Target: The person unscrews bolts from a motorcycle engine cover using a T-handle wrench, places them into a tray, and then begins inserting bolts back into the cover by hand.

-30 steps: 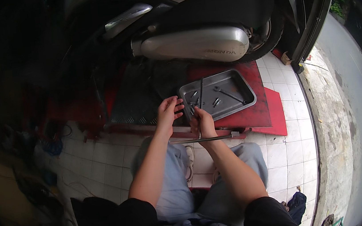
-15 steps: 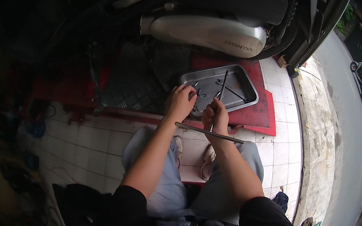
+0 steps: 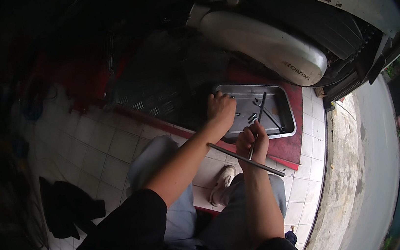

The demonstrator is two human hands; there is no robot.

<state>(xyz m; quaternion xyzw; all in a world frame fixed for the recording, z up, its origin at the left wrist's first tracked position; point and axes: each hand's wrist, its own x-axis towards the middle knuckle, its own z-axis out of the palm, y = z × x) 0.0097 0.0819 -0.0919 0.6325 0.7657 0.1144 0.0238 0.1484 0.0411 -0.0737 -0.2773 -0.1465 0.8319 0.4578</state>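
Observation:
My right hand [image 3: 252, 141] is wrapped round the shaft of a T-handle wrench [image 3: 261, 108]. Its crossbar lies across my right wrist, and the long shaft points away over a shallow metal tray [image 3: 291, 114]. At the tray's left side is my left hand [image 3: 222, 110], fingers curled downward; the fingertips are partly hidden, and I cannot make out what they hold. Several small bolts [image 3: 252, 118] lie in the tray near the wrench shaft. A combination spanner [image 3: 271, 117] rests slantwise in the tray's right half, partly behind the shaft.
Under the tray is a red platform [image 3: 296, 109] with dark tread plates [image 3: 158, 102]. Beyond it stands a motorcycle with a silver muffler [image 3: 265, 43] over the platform. White floor tiles [image 3: 298, 183] run round my feet, and a road [image 3: 373, 154] lies to the right.
My view has swung, so the tray and motorcycle appear farther right and lower. The bolts near the wrench shaft show more plainly. My right hand still grips the T-handle wrench.

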